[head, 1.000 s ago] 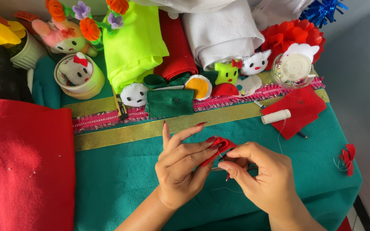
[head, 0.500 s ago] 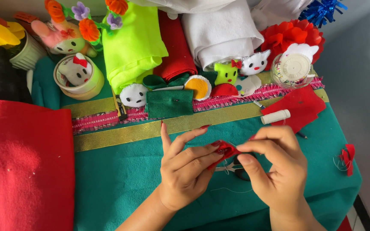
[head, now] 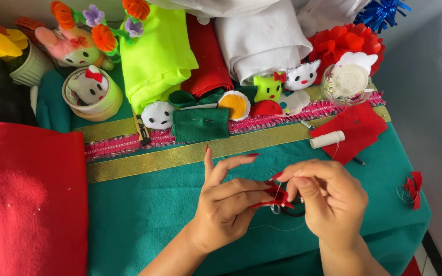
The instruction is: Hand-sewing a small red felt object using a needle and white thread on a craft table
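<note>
Both hands low over the green cloth (head: 144, 214), meeting just right of centre. Left hand (head: 226, 207) pinching a small red felt piece (head: 274, 197) between thumb and middle fingers, index and one more finger lifted and spread upward (red nails showing). Right hand (head: 328, 197) curled tight, thumb and forefinger pressed together on something thin at the piece's right edge, probably a needle, too small to tell for sure. A pale thread (head: 277, 226) trailing below the hands across the cloth.

Felt piece lying between the two hands, touching both; long axis roughly level, running left to right, left end inside the left pinch, right end toward the right fingertips. Right hand nearer the free end, left hand holding the body of it. A dark looped object just under the piece, partly hidden, unclear what.

Farther up the table, well apart from the hands: a white spool (head: 327, 139) lying on a red felt scrap (head: 356, 130), a gold ribbon (head: 180, 156) and a pink trim (head: 118, 145) running across the cloth, a dark green felt square (head: 200, 124), small felt faces and an egg-like round (head: 235, 105). A round pin box (head: 348, 82) at upper right. Large red felt sheet (head: 26, 199) at far left, a red bow (head: 413, 186) near the right edge.
</note>
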